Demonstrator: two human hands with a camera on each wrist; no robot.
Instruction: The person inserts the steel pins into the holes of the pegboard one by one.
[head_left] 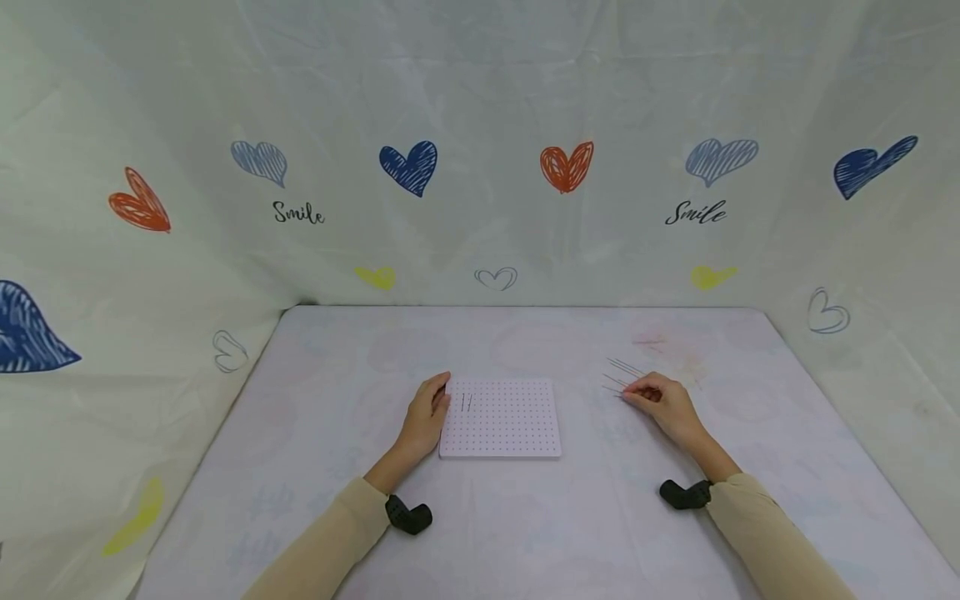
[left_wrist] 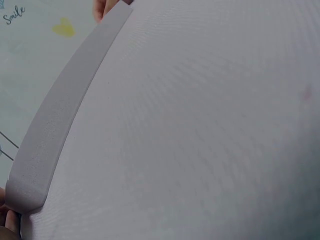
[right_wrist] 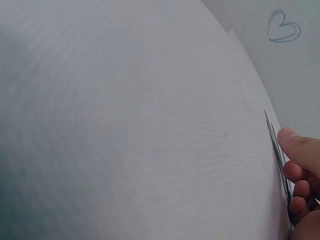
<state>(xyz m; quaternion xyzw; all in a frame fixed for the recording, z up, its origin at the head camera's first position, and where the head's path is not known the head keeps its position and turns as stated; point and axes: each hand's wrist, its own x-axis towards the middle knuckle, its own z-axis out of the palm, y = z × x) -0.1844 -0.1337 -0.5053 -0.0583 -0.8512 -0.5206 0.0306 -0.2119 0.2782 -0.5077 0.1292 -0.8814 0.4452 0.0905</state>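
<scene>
A white board (head_left: pixel 501 421) with rows of small holes lies in front of me, and two thin dark rods (head_left: pixel 467 402) stand in its upper left part. My left hand (head_left: pixel 425 412) holds the board's left edge, thumb and fingers around its corner in the left wrist view. On the right, my right hand (head_left: pixel 667 407) is low over the table with thumb and fingertips together at several thin metal rods (head_left: pixel 624 367). In the right wrist view its curled fingers lie along the dark rods (right_wrist: pixel 276 145); the fingers partly hide them.
The board rests on a white table cover (head_left: pixel 510 525) with faint prints. Behind the table hangs a pale curtain (head_left: pixel 487 92) printed with hearts and "Smile". A small black device (head_left: pixel 408 515) is on the left wrist, another (head_left: pixel 685 495) on the right.
</scene>
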